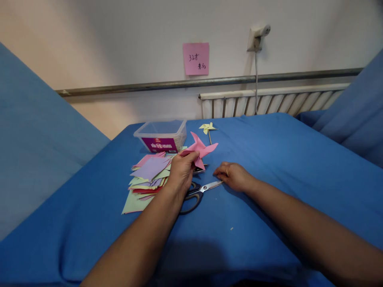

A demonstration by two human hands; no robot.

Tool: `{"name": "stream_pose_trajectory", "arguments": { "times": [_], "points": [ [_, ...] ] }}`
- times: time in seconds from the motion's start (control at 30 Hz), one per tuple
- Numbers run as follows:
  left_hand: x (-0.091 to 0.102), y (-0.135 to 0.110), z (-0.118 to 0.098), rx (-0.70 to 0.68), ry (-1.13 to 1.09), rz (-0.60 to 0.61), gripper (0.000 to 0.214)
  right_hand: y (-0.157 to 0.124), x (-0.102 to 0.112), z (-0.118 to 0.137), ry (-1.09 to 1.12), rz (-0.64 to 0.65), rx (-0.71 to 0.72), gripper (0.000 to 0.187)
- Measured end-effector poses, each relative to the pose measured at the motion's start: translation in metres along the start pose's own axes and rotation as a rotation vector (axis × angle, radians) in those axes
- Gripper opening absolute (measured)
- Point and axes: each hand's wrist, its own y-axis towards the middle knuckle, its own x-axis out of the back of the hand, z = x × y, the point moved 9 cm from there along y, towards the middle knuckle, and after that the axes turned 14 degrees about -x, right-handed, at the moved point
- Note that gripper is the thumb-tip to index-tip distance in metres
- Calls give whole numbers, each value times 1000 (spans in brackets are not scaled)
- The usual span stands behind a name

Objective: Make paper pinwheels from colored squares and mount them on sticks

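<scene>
My left hand [182, 169] pinches a pink paper pinwheel [200, 149] between thumb and fingers, its blades folded and pointing outward. To the right, my right hand [233, 175] rests low on the blue cloth with its fingertips drawn together; whatever they hold, if anything, is hidden. Black-handled scissors [205, 188] lie between the hands, blades closed, the tip beside my right fingers. Partly covered by the pinwheel is a small container [198, 171] with dark contents too small to make out. Beyond it lies a finished yellow pinwheel [208, 127] on a thin stick.
A stack of coloured paper sheets [149, 175] lies left of my left hand. Behind it stands a clear plastic box [161, 128] with a purple label. The blue-covered table [269, 143] meets a wall with a radiator [269, 101] and a pipe [149, 85].
</scene>
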Motion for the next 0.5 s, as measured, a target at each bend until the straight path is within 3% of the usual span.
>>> {"name": "stream_pose_trajectory", "arguments": {
  "times": [0.5],
  "points": [
    [-3,-1,1,-6,34,33,23,7,11,-12,-13,-54,-35,22]
  ]
}}
